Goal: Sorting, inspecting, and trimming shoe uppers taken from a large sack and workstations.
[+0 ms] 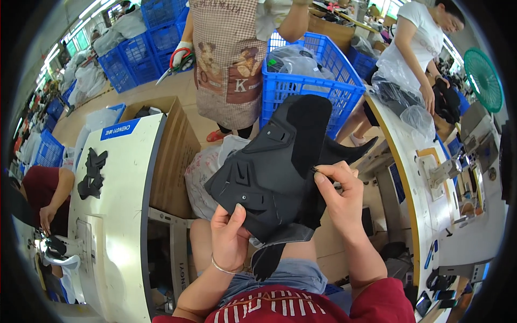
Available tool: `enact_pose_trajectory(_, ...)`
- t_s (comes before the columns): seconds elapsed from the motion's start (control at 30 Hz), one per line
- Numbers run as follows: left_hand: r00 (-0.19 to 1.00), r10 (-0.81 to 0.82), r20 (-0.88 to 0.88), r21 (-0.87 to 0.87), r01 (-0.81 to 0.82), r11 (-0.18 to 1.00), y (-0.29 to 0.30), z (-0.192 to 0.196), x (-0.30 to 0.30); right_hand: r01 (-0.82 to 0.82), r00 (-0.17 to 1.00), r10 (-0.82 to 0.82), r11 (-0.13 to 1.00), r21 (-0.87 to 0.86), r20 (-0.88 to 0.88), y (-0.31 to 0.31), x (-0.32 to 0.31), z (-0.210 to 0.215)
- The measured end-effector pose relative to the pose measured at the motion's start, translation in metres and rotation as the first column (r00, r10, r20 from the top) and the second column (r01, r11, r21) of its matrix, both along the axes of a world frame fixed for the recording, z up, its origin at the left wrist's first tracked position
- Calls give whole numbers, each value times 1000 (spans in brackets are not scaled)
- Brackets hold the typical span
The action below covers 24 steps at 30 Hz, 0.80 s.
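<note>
I hold up a black moulded fabric piece (258,183) with raised panels, small metal rivets, a wide fuzzy strap at its top and a pointed strap reaching right. It looks like a brace or guard, though its exact kind is unclear. My left hand (229,237) grips its lower left edge, thumb on the front and fingers behind. At the right edge of the strap, my right hand (342,194) pinches a tiny dark bit between thumb and forefinger; I cannot make out what it is. Loose black flaps hang from the piece's lower end over my lap.
At left stands a white worktable (126,215) with black strips (92,173) on it. A cardboard box (175,156) and white plastic bag (207,172) are beyond my knees. Ahead, a person in a checked apron (226,64) holds red-handled scissors (180,60) beside a blue crate (312,83).
</note>
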<state>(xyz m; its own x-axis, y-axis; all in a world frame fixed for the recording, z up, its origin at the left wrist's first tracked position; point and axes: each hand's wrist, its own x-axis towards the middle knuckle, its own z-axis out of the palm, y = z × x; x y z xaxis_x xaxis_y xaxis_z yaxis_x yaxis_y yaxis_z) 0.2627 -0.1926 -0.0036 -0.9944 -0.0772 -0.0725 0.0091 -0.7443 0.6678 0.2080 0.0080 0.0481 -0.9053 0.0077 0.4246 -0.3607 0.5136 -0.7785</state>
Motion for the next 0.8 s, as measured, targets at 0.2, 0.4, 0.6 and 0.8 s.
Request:
enact_pose_trajectory(0.2, 999, -35, 9, -2, 35, 999, 4, 2, 12, 45, 999, -45, 999, -1, 30, 4, 14, 5)
enact_pose_trajectory(0.4, 996, 37, -83, -59, -42, 997, 6, 1, 19, -17, 998, 25, 988, -154, 54, 6, 14, 2)
enact_pose_trajectory(0.6, 985, 90, -144, -103, -105, 989, 8, -3, 22, -58, 994, 83, 950, -308, 68, 7, 15, 1)
enact_pose_trajectory(0.8, 988, 79, -129, -118, -94, 989, 7, -3, 23, -64, 994, 91, 921, -383, 52, 4, 19, 0)
